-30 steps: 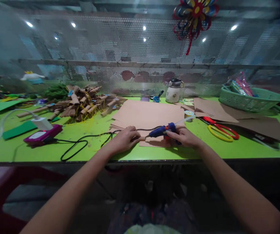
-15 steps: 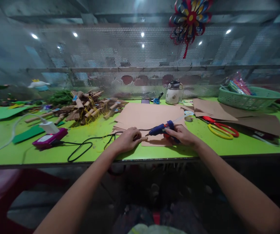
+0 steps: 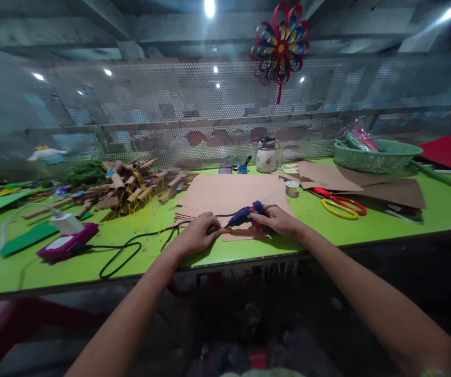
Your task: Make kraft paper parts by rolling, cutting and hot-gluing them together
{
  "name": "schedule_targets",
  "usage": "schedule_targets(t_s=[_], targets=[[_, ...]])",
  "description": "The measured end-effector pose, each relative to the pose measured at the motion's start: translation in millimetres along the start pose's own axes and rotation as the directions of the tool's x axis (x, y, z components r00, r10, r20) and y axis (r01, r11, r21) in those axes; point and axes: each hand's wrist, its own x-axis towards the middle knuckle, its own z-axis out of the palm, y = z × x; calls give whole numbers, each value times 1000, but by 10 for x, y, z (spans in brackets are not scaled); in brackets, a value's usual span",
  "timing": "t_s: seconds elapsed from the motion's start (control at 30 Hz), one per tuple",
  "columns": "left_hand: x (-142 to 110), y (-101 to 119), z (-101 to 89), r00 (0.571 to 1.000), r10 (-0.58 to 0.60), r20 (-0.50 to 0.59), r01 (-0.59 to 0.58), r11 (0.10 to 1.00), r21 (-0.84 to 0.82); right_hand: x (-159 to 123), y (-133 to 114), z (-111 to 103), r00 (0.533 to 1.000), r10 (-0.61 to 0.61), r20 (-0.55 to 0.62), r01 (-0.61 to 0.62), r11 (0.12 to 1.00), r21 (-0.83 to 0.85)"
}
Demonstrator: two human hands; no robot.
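In my right hand (image 3: 280,220) is a blue hot glue gun (image 3: 244,214), its nozzle pointing left and down. My left hand (image 3: 199,233) is closed on a small rolled piece of brown paper (image 3: 225,230) near the table's front edge. The nozzle tip is at or just above this piece; whether it touches, I cannot tell. Beneath and behind both hands lie sheets of brown kraft paper (image 3: 237,186). A clear glue stick seems to come out of the gun's back end.
A pile of brown paper rolls with yellow string (image 3: 134,183) lies at left, behind a purple power strip (image 3: 68,242) and black cord (image 3: 119,264). To the right are red-and-yellow scissors (image 3: 341,205), a tape roll (image 3: 292,189), a jug (image 3: 266,155) and a green basket (image 3: 378,157).
The glue gun's nozzle has come down and left, closer to the paper roll in my left hand. The camera view has tilted up and turned slightly right.
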Motion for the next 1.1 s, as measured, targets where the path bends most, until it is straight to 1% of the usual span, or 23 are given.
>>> schedule_targets(t_s=[0.33,0.53,0.7,1.1], targets=[[14,4,-18,1000,0,21,0,1000,5,-32,-17,-45,998,-56,-1,56,996,-72],[14,8,-15,1000,1,15,-1,1000,-2,-47,-14,-71,998,-33,-49,29,997,-70],[6,-10,-5,1000,1,4,-1,1000,4,-55,-16,-70,1000,-13,-28,11,998,-66],[2,-16,1,1000,-1,23,1,1000,23,-56,5,-64,999,-7,-54,4,999,-53]])
